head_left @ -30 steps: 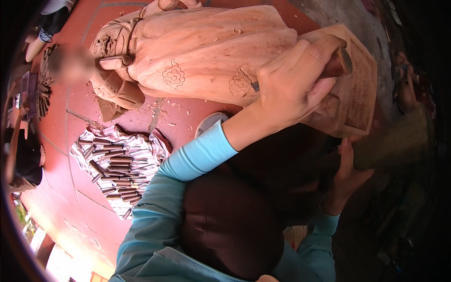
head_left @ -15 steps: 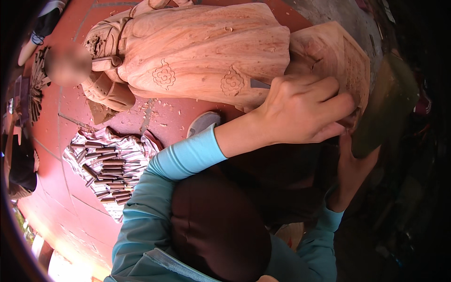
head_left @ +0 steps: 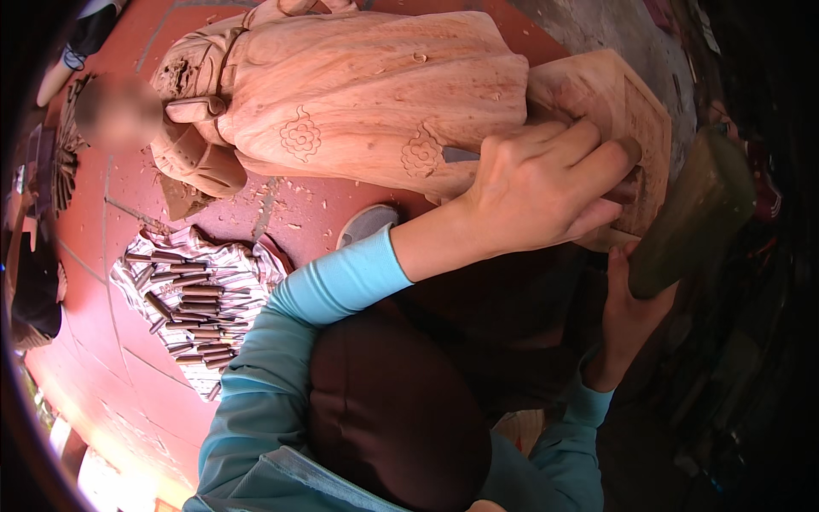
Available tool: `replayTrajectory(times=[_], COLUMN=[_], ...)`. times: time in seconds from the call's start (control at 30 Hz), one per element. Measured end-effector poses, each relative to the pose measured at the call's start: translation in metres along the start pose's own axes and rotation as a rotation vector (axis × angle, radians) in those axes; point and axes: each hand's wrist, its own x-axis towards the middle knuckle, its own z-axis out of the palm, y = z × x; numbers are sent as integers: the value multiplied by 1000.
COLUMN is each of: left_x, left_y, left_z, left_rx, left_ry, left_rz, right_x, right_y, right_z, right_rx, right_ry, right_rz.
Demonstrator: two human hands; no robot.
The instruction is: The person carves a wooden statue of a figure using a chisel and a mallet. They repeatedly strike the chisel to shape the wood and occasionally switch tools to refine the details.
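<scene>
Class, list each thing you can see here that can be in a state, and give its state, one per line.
Statue: lying down, partly carved
Chisel: held in the left hand, blade beside a flower carving
Mallet: tilted, held in the right hand
Cloth: spread out, rumpled
Tools: lying on the cloth
Shavings: scattered

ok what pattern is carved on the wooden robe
Two scalloped, flower-like outlines on the robe; head view.
</scene>
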Motion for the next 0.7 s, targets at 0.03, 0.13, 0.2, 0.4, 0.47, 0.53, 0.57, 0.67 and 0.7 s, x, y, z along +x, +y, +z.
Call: replayTrajectory(times=[0.03,0.13,0.2,0.4,0.47,0.53,0.57,0.67,0.7], left_x=[0,1,2,1,2,4,5,7,7], left_y=[0,0,0,-2,-2,-2,-5,-9,-8], left_z=[0,-1,-2,-2,-4,-9,-9,-7,-8], left_rx=[-4,-1,-10,-7,-3,9,-8,-50,-48], left_ry=[7,9,8,27,6,-29,2,47,36], left_rz=[3,-5,-7,-15,-34,-60,-72,-104,-115], right_x=[0,-1,-1,-1,-2,-2,0,11,17], right_y=[0,-1,0,-3,-2,-1,-1,-6,-12], right_z=[0,0,0,3,3,1,2,5,8], right_rx=[-11,-14,0,50,69,87,47,-111,-183], right_ry=[-2,-3,10,18,18,13,11,10,2], right_rz=[-9,-20,-11,8,29,70,65,5,-50])
